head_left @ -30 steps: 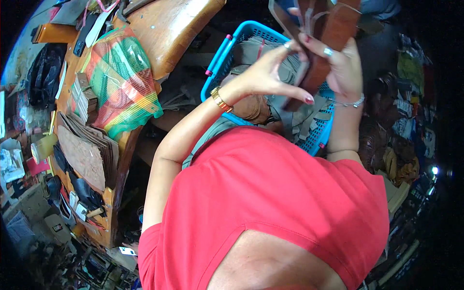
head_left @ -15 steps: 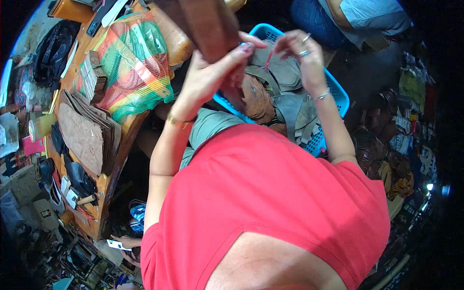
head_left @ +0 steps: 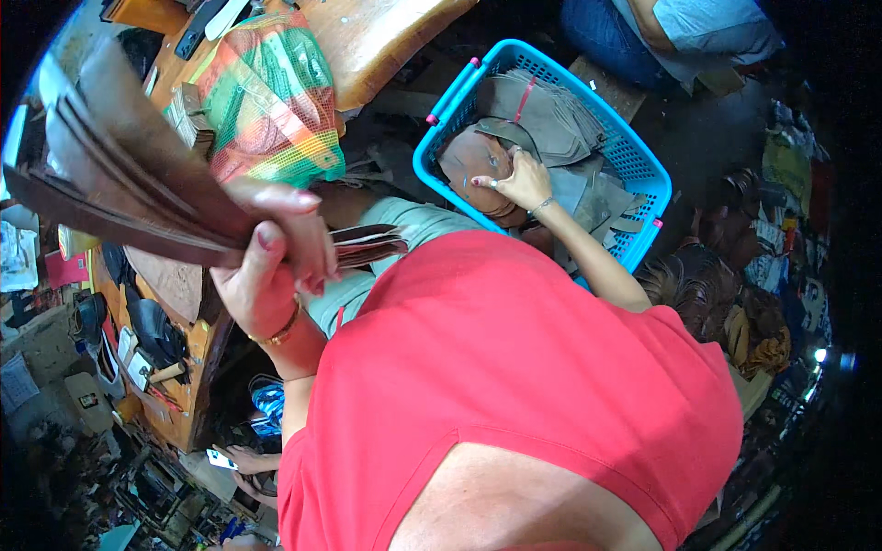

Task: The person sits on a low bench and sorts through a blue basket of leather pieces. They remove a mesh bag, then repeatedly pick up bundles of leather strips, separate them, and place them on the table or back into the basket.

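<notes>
My left hand (head_left: 276,253) is closed around a bundle of dark brown leather pieces (head_left: 156,174). They fan out to the upper left, blurred by motion, and their other ends (head_left: 372,243) stick out on the right side of the hand. My right hand (head_left: 522,184) reaches into a blue plastic basket (head_left: 650,165), thumb and fingers apart over a stack of round-edged tan leather pieces (head_left: 470,158). Some of its fingertips are hard to see against a dark curved strip. Behind that hand lies a stack of grey pieces (head_left: 556,115) with a pink tie (head_left: 525,97) across it.
On the left, a wooden table (head_left: 386,41) bears a colourful mesh bag (head_left: 276,101) and brown sheets (head_left: 170,275). A seated person (head_left: 707,32) is at the top right. Another person's hands hold a phone (head_left: 220,459) at the lower left. Leather piles (head_left: 689,280) lie right of the basket.
My left hand has swung left and down with the leather bundle, away from the basket. My right hand has lowered from above the basket onto the tan stack inside.
</notes>
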Demonstrator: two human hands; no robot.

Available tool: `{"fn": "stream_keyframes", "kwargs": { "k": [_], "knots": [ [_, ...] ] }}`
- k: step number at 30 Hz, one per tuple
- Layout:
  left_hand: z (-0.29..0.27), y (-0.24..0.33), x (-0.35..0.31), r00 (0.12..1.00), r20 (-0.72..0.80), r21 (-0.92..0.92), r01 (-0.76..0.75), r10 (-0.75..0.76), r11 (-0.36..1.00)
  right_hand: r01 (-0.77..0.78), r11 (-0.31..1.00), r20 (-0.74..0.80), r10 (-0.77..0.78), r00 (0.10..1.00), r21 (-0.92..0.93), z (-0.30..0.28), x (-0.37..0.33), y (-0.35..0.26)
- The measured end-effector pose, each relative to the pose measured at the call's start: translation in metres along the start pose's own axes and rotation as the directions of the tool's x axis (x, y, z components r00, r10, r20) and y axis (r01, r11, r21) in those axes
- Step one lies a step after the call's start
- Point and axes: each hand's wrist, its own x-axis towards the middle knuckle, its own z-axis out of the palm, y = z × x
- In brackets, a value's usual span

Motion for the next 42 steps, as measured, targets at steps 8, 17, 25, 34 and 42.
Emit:
{"fn": "stream_keyframes", "kwargs": {
  "k": [8, 17, 25, 34, 42],
  "knots": [
    [-0.022, 0.029, -0.049, 0.99, -0.138, -0.008, -0.022, 0.021, 1.0, -0.22, 0.972, 0.099, 0.211, 0.972, 0.084, 0.006, 0.01, 0.006],
    [-0.047, 0.055, -0.098, 0.975, -0.204, 0.047, -0.076, 0.084, 0.996, -0.192, 0.939, 0.116, 0.165, 0.979, 0.284, 0.027, 0.005, 0.017],
    [-0.055, 0.072, -0.118, 0.964, -0.24, 0.119, -0.084, 0.111, 0.989, -0.179, 0.855, 0.276, 0.043, 0.96, 0.488, 0.037, 0.018, 0.018],
    [-0.064, 0.078, -0.131, 0.957, -0.264, 0.12, -0.093, 0.122, 0.988, -0.078, 0.596, 0.158, -0.083, 0.984, 0.799, 0.026, -0.004, 0.015],
    [-0.081, 0.087, -0.151, 0.911, -0.383, 0.156, -0.1, 0.154, 0.983, -0.295, 0.075, 0.302, -0.108, 0.947, 0.952, -0.076, -0.02, 0.032]
  ]
}}
